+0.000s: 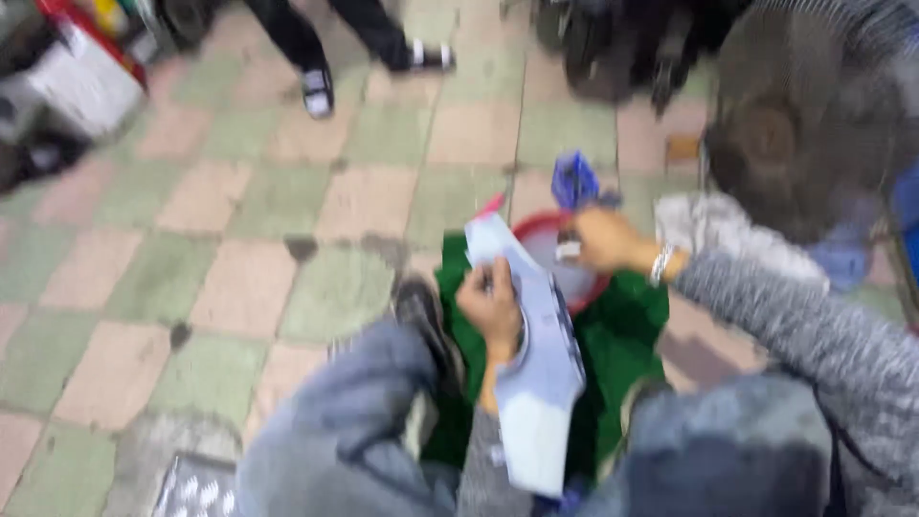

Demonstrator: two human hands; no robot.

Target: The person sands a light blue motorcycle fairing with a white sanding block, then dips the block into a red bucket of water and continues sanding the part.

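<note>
While the whole picture is blurred by motion, the biggest thing in it is the floor (239,220) of pale pink and green square tiles, with dark stains in some joints. At the upper right stands a round electric fan (814,105) with a wire guard. Between the person's knees, in grey trousers, a green cloth (632,325) lies on the floor, and a red round basin (574,278) rests on it.

Over the cloth, a long pale panel (536,364), bluish white and curved, is held by the left hand (493,306). Its long axis runs almost from top to bottom of the view: the narrow end points away from the person toward the basin, slightly left, and the wide end comes down near the lap. The left hand is closed around the left edge of the panel, fingers curled.

The right hand (603,239), with a metal bracelet on the wrist, is over the basin and seems to pinch something small and pale; what it is I cannot tell. Just behind it is a small blue object (574,177).
</note>
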